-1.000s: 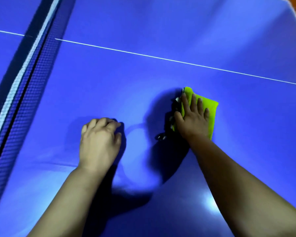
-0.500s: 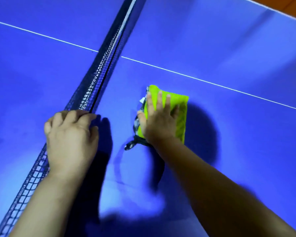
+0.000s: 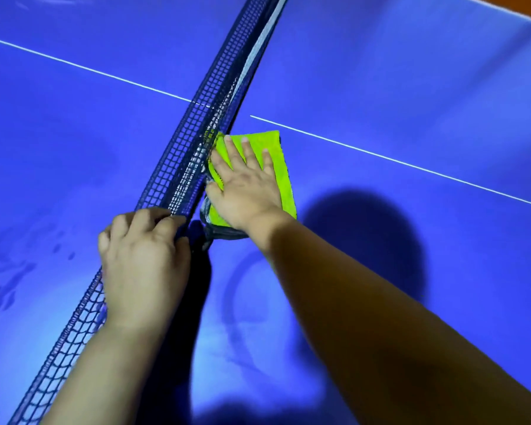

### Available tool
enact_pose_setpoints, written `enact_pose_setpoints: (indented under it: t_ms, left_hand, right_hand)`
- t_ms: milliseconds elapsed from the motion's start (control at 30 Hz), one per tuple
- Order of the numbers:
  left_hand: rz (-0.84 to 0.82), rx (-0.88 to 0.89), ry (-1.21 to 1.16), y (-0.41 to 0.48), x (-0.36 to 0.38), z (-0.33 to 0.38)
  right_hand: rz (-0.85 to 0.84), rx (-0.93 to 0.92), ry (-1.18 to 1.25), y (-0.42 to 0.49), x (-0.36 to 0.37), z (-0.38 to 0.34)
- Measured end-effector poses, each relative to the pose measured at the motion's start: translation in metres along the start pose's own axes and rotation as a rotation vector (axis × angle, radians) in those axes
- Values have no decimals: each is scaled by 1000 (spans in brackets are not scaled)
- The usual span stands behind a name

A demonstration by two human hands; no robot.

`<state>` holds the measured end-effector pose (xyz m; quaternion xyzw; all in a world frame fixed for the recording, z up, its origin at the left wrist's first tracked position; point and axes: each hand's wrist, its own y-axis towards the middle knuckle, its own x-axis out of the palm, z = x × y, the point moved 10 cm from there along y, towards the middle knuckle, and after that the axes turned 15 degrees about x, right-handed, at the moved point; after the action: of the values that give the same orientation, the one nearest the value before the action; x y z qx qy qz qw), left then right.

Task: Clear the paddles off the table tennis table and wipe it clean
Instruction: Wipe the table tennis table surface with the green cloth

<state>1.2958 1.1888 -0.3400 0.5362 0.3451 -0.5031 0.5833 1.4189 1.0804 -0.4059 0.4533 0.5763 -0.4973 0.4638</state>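
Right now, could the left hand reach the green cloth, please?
Probably yes: the left hand rests atop the net, and the green cloth lies right beside the net just beyond it. Only the right hand, flat on the cloth, covers much of it.

- Exposure is bright overall. The blue surface (image 3: 411, 87) is heavily saturated, with pale bands of sheen at upper right.
- A patch of glare low in the middle of the frame washes the blue pale.
- A large round shadow (image 3: 365, 240) lies beyond the right forearm (image 3: 380, 317). A second, darker one lies beside the left hand (image 3: 141, 259) and its wrist.
- Both shadows fall ahead of the camera, so the source is above and behind.
- The right forearm is underlit towards the bottom edge, with little detail.
- Wide-angle distortion bows the net (image 3: 196, 133) into a curve.
- The mesh at lower left is smeared and soft.
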Motion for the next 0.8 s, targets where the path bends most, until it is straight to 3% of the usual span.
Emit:
enact_pose_setpoints:
  t_ms: [500,633,800]
  left_hand:
    - [-80,227,-188,43,64,199]
    - [-80,242,-218,40,69,214]
    - [-24,176,-244,39,55,188]
  right_hand:
    - [133,451,-11,-62,-23,306]
    - [90,573,0,-96,-20,376]
    - [80,655,39,-119,-17,389]
